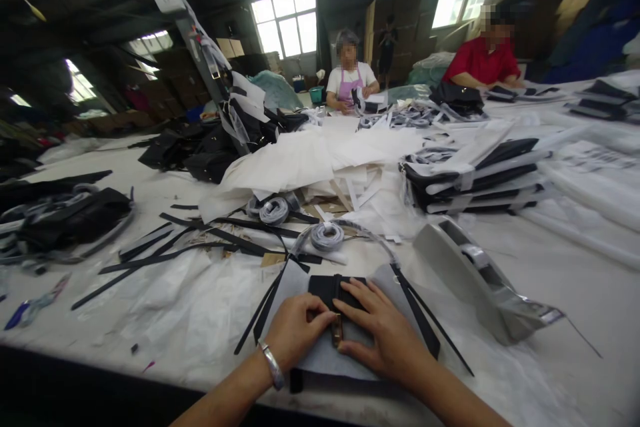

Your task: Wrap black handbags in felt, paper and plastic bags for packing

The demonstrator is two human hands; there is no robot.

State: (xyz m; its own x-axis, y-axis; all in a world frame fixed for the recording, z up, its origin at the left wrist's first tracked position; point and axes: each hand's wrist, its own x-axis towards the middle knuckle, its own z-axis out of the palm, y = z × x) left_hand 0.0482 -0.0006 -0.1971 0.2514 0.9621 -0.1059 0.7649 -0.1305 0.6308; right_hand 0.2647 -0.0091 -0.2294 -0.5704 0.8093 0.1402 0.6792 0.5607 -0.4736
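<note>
A black handbag (322, 287) lies on the table in front of me, partly covered by pale grey tissue (333, 360). Its wrapped handle (367, 232) arches away from me, and thin black straps (434, 321) hang at both sides. My left hand (299, 327), with a silver bracelet at the wrist, is closed, thumb and index finger pinched at the upper end of a gold metal clasp (337, 331). On the other side, my right hand (383, 327) rests with fingers spread over the dark flap, its thumb beside the clasp's lower end.
A grey tape dispenser (465, 287) stands to the right, below stacked black bags (475, 177). White paper sheets (300, 157), coiled wrapped straps (327, 236) and black strips (165, 255) lie beyond and left. Two people (350, 77) sit across the table; another stands behind.
</note>
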